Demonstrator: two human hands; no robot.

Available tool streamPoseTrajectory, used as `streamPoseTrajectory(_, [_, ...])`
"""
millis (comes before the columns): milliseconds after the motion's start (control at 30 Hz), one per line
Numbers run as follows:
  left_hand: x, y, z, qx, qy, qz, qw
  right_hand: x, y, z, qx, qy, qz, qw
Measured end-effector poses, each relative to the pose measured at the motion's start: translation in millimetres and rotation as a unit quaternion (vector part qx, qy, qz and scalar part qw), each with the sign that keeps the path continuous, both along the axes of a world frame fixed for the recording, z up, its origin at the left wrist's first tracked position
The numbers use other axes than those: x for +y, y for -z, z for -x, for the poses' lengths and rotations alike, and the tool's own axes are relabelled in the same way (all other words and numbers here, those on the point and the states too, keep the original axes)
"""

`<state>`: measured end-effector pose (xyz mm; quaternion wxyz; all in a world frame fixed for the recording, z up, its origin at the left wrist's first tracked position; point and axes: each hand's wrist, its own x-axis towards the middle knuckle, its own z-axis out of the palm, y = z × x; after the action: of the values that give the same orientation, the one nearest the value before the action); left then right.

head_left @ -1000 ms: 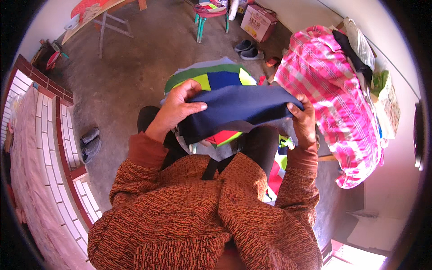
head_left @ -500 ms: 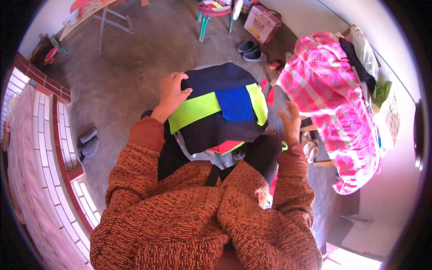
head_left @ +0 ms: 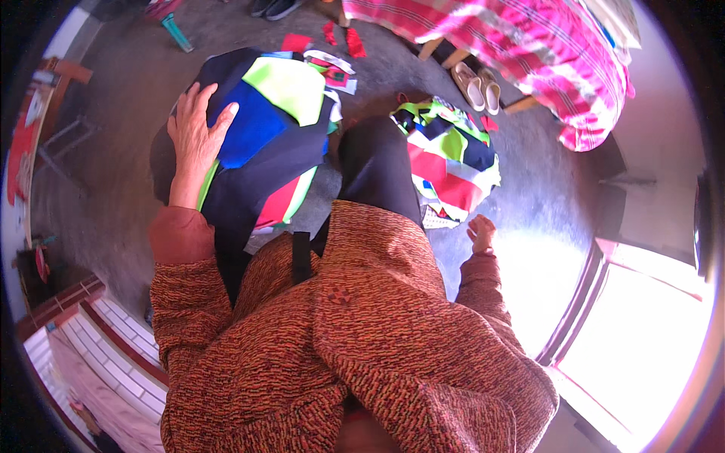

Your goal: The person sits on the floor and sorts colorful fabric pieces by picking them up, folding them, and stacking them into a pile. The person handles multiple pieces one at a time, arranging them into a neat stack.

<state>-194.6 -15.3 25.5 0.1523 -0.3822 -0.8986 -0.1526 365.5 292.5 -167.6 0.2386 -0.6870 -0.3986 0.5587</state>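
A bundle of dark cloth [head_left: 260,189] lies over my left knee side, with a blue fabric piece [head_left: 253,128] and a yellow-green fabric piece [head_left: 291,87] on top. My left hand [head_left: 198,136] rests on its left part, fingers spread flat. A red and a light-green strip show at its lower edge. To the right of my leg stands a pale basket [head_left: 439,220] heaped with multicoloured fabric scraps [head_left: 453,162]. My right hand [head_left: 481,232] hovers just below and right of that basket, fingers loosely bent and apart, holding nothing visible.
Red scraps [head_left: 355,44] lie on the floor beyond the bundle. A pair of light shoes [head_left: 477,87] sits beside a piece of furniture draped in pink plaid cloth [head_left: 513,45]. Dark shoes [head_left: 278,7] are at the top edge. A bright doorway [head_left: 634,332] opens at lower right.
My view has swung to the right, bringing the basket of scraps into sight. My right hand has moved away from the bundle toward the basket; my left hand stays on the bundle.
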Motion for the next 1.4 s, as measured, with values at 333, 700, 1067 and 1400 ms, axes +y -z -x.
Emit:
streamPoseTrajectory(333, [13, 12, -8, -0.031, -0.022, 0.099, 0.994, -29, 85, 19, -0.010, -0.067, 0.114, 0.991])
streamPoseTrajectory(700, [17, 6, -11, -0.015, 0.031, 0.091, 0.995, -7, 115, 97, 0.098, 0.032, 0.117, 0.988])
streamPoseTrajectory(1067, [28, -4, -9, -0.067, 0.082, 0.064, 0.992, 22, 183, 35, 0.135, 0.308, 0.054, 0.940])
streamPoseTrajectory(1400, [30, -7, -12, -0.090, 0.072, 0.078, 0.990, 55, 196, 23, 0.157, 0.345, 0.224, 0.898])
